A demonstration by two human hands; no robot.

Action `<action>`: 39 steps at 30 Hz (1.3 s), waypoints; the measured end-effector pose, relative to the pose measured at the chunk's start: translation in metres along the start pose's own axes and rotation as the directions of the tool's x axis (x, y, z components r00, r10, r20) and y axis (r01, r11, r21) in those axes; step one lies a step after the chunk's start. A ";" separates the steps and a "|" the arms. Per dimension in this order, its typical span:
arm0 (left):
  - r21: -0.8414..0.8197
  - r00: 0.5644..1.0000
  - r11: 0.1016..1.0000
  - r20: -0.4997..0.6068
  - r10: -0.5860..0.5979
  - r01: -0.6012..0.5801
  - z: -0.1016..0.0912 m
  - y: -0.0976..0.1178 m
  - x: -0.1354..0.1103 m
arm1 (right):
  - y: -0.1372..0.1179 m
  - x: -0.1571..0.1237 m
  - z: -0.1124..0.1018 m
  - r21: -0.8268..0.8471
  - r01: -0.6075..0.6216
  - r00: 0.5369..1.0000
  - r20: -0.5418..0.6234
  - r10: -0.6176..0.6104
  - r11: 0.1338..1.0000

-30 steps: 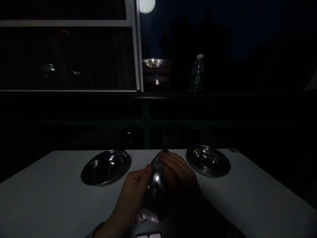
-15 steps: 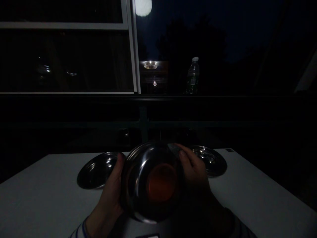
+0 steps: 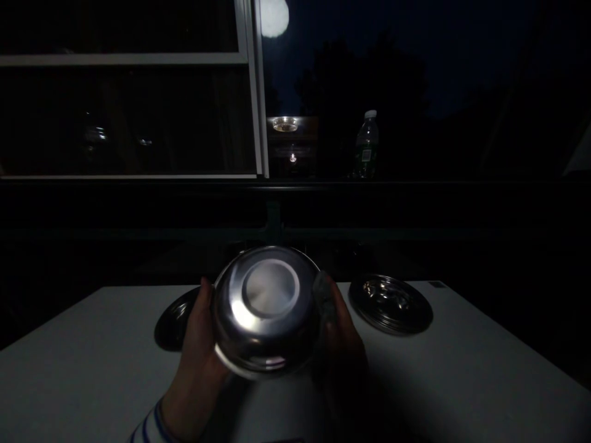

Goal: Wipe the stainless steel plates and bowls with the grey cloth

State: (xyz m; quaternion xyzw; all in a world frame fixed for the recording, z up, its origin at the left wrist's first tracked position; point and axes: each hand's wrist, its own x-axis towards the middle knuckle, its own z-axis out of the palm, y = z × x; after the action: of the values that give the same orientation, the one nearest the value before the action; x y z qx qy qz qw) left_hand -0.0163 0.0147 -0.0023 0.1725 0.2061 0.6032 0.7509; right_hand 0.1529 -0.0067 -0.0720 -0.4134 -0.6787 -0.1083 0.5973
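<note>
Dim white table [image 3: 69,351], dark window [image 3: 252,123] behind. Leftmost lay a steel dish [image 3: 173,326], partly hidden by the left hand [image 3: 196,360], which was clamped on the steel bowl [image 3: 272,326]. Bowl was held mid-table, base toward camera. Right hand [image 3: 345,338] gripped a grey cloth [image 3: 322,295] against its right side. Judged best: left grip firm, cloth flat to the curve. Dish stack [image 3: 392,307] sat far right.

A white table [image 3: 83,381] bears a metal dish [image 3: 173,322] left, stacked metal dishes [image 3: 392,304] right.
</note>
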 end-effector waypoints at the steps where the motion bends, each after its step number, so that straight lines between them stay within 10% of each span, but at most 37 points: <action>1: 0.000 0.999 1.000 -0.037 0.010 -0.010 0.001 0.000 0.000 | -0.001 -0.003 0.005 -0.040 0.086 0.996 -0.036 -0.087 0.996; 4: 0.014 0.993 0.999 -0.117 0.036 -0.035 0.003 -0.002 0.001 | -0.010 -0.010 0.013 -0.188 0.383 0.906 -0.114 -0.408 0.904; 7: 0.048 0.987 0.998 -0.154 0.053 -0.046 0.006 -0.009 0.000 | -0.029 -0.015 0.015 -0.206 0.324 0.941 -0.030 -0.337 0.923; 20: 0.080 0.985 0.993 -0.138 0.101 -0.090 0.013 -0.021 -0.007 | -0.039 -0.011 0.007 -0.272 0.591 0.802 0.096 -0.590 0.759; 27: 0.101 0.995 0.995 -0.102 0.006 0.004 0.010 -0.022 -0.008 | -0.011 0.029 -0.029 -0.304 0.314 0.949 0.105 -0.296 0.899; 35: 0.244 0.988 0.970 -0.144 0.058 -0.022 0.005 -0.028 -0.008 | -0.028 0.013 -0.009 -0.221 0.485 0.865 0.267 -0.426 0.846; 39: 0.269 0.994 0.963 -0.105 0.013 0.016 0.006 -0.030 -0.011 | -0.003 0.032 -0.027 -0.309 0.373 0.917 0.264 -0.298 0.875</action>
State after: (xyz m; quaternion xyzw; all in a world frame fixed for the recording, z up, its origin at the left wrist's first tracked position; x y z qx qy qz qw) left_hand 0.0098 -0.0027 -0.0115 0.2406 0.3257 0.5774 0.7090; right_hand 0.1724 -0.0115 -0.0348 -0.3982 -0.7683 -0.2869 0.4109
